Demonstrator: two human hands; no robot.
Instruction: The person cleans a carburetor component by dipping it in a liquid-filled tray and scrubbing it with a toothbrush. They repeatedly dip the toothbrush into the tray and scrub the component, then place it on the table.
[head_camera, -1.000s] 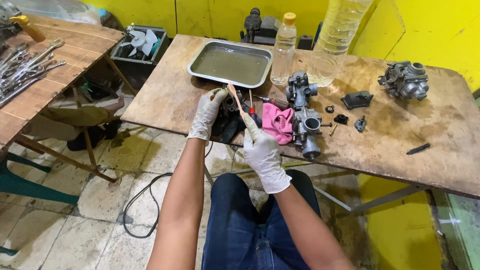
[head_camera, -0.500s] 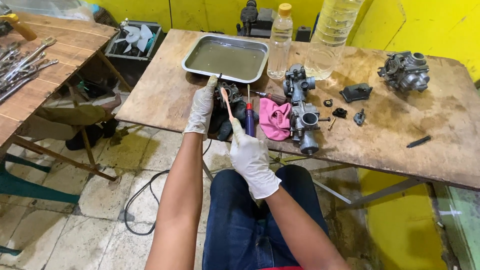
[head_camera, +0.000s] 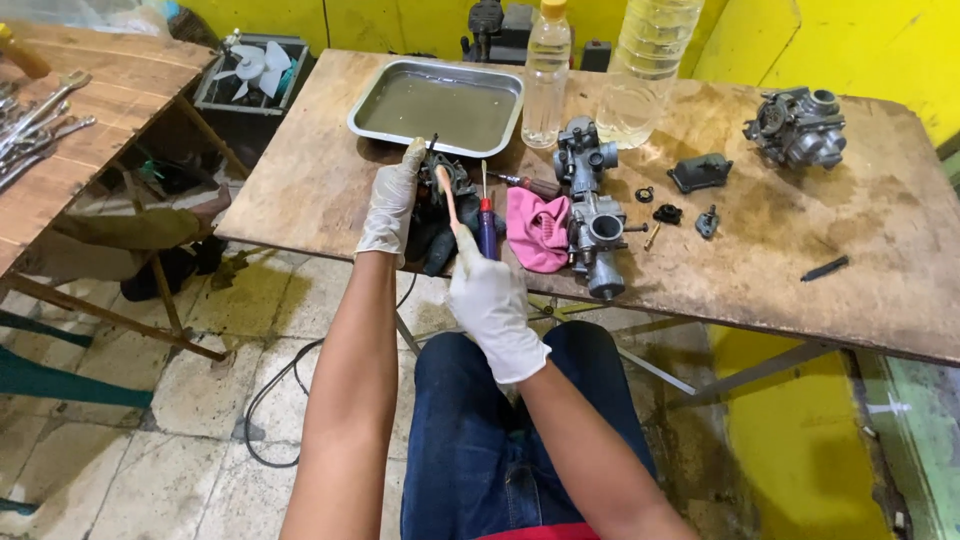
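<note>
White latex gloves cover both hands at the near edge of a worn plywood table (head_camera: 800, 290). The left hand (head_camera: 392, 200) closes around a dark metal carburettor part (head_camera: 445, 185), holding it just above the table edge, fingers wrapped over its left side. The right hand (head_camera: 490, 295) grips a brush with a pale orange handle (head_camera: 447, 195), its head reaching up against that part (the bristles themselves are too small to make out).

Just right of the part lies a screwdriver with a blue and red handle (head_camera: 487, 225), and beside it a crumpled pink rag (head_camera: 537, 230). Touching the rag on its right stands a grey carburettor body (head_camera: 597, 235), with a second one (head_camera: 580, 150) just behind it. A shallow steel tray (head_camera: 370, 110) holding murky greenish liquid sits behind the left hand.

Next to the tray stands a clear plastic bottle with a yellow cap (head_camera: 548, 75), its label a clear band round the middle, and to its right a larger ribbed clear bottle (head_camera: 640, 70) with pale liquid in the bottom. Small black pieces (head_camera: 668, 213) lie scattered right of the carburettors, a black cover (head_camera: 700, 172) behind them, and another carburettor (head_camera: 797, 125) sits well apart near the far right corner. The wall behind is bright yellow. On a wooden bench at the left lie wrenches (head_camera: 40, 125).
</note>
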